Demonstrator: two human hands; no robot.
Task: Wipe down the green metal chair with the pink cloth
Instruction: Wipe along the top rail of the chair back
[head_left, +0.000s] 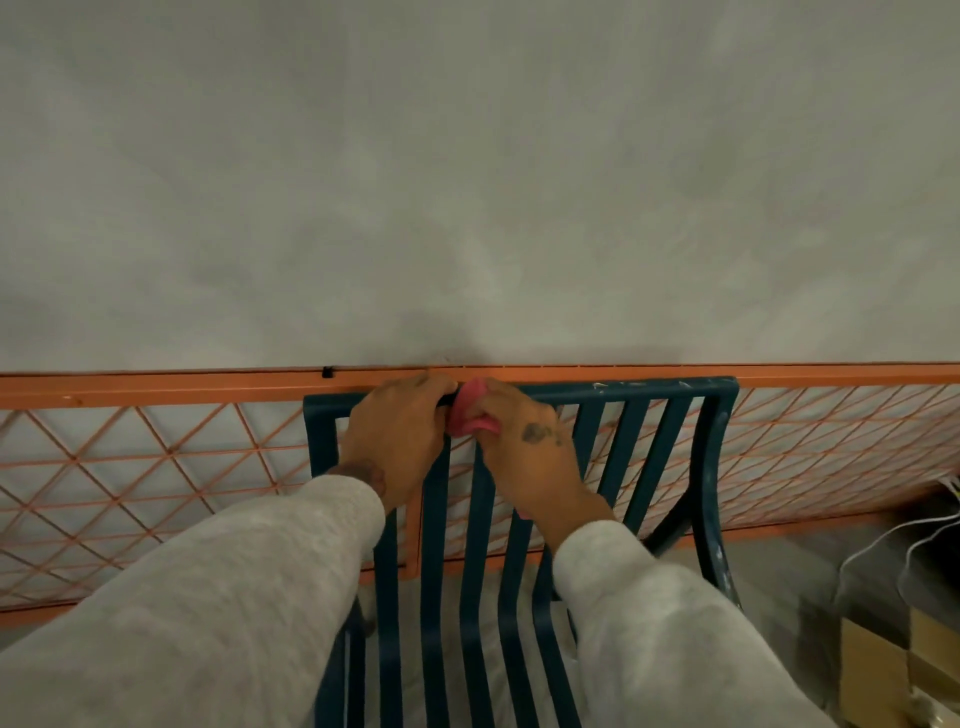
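The dark green metal chair (644, 405) with vertical slats faces me, its back against an orange fence. My left hand (397, 426) grips the top rail of the chair back, fingers curled over it. Right beside it, my right hand (524, 447) holds the bunched pink cloth (470, 410) pressed against the same top rail near its middle. The two hands almost touch. White specks of paint or dirt show on the rail's right end and the right leg.
An orange mesh fence (156, 467) runs across the view behind the chair, in front of a grey plaster wall (467, 182). Cardboard boxes (883, 660) and white cables (914, 535) lie at the lower right.
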